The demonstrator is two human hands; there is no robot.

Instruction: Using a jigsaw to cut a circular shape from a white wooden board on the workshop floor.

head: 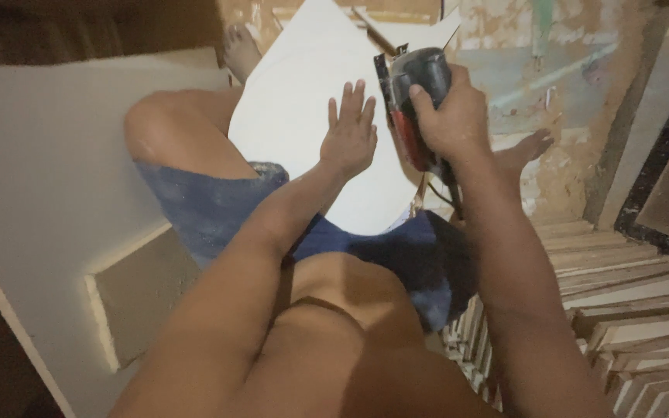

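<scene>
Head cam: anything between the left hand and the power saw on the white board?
In the head view, only a narrow bare strip of the white board separates the left hand, flat on it, from the power saw gripped by the right hand.

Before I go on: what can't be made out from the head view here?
- Saw blade and cut line: hidden under the power saw body and the right hand.
- White panel: its far end is cut off by the top edge.
- Under the left hand: the palm lies flat and covers any marks.
- Stacked wood strips: they run off the right edge.
</scene>
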